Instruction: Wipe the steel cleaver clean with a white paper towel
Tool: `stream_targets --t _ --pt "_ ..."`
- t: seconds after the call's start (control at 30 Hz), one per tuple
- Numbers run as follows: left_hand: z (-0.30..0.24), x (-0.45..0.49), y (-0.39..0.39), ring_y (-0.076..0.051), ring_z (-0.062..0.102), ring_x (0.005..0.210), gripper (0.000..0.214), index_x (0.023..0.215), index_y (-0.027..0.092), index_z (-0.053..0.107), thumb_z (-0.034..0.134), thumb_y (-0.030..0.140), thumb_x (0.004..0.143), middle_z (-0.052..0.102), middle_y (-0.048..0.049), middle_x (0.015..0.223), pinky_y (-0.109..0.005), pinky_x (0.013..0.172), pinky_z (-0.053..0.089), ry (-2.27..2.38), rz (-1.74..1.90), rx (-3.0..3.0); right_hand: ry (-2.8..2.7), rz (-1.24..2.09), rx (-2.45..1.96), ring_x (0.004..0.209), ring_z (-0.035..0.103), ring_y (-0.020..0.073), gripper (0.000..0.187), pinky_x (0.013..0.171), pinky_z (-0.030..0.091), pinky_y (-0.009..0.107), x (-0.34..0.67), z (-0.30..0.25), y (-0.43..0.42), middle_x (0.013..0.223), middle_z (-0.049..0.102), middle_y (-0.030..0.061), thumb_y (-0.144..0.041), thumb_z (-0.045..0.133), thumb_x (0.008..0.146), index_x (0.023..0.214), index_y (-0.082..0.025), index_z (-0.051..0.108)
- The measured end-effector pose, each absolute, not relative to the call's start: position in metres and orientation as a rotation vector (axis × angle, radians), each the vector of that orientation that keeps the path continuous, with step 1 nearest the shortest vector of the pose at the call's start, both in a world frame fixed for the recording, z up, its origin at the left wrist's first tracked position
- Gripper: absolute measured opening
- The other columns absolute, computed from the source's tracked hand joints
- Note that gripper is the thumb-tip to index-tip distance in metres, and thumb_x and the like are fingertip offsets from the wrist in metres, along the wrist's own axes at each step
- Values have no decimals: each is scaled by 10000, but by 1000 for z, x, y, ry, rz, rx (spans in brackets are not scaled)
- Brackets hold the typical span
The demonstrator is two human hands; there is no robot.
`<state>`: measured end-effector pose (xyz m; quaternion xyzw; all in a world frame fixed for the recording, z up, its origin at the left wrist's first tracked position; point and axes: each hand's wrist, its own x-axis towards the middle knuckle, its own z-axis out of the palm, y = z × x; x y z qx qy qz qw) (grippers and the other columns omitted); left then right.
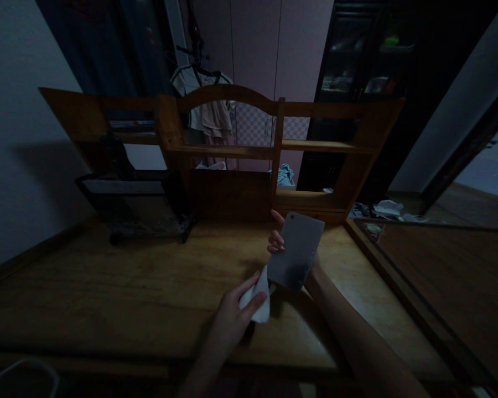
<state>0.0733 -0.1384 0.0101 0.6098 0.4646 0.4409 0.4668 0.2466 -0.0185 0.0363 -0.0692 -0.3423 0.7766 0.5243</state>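
My right hand (279, 239) holds a flat grey rectangular card or small tablet (295, 250) upright above the wooden desk (120, 287), fingers curled round its left edge. My left hand (236, 312) pinches a small white cloth or tissue (258, 296) against the lower left corner of the grey object. The room is dim.
A wooden hutch with shelves (232, 149) stands at the back of the desk. A dark wire rack (128, 204) sits at the back left. Clothes (209, 113) hang behind the hutch. A white basket rim (25, 370) shows at bottom left. Items lie on the floor at right (382, 210).
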Motion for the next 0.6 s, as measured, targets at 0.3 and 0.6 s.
stream_targets --t 0.3,0.6 --pt "5 83 -156 -261 536 1249 458 1249 178 621 606 430 867 598 -91 1321 -397 1051 441 1305 1294 1373 -594 1760 -409 835 650 222 317 750 527 361 269 38 -16 878 702 86 -363 486 898 1067 -139 634" --pt "-9 71 -157 -281 533 1249 514 1269 176 600 648 448 835 583 -106 1339 -404 1045 440 1493 1508 1138 -643 1714 -463 1162 587 246 534 939 512 399 264 39 -18 1193 651 142 -567 503 886 1216 -152 564"
